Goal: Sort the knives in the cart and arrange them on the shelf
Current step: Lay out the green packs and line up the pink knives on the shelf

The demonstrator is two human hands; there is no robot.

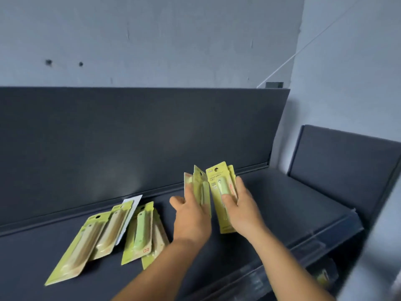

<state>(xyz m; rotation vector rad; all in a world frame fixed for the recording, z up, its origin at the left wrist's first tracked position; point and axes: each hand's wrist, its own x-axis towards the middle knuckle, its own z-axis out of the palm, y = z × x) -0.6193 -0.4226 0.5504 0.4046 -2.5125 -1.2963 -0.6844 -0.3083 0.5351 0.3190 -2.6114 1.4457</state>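
With both my left hand (pixel 192 216) and right hand (pixel 240 208) gripping upright fruit-knife packs (pixel 220 192) mid-frame, I should square their edges on the shelf (pixel 282 205).

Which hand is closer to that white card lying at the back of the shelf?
The left hand. It holds upright knife packs just right of the white card; the right hand, gripping other packs, is farther right.

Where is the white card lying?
The flat white card lies left of centre on the dark shelf, tucked under the green knife packs, near the back panel.
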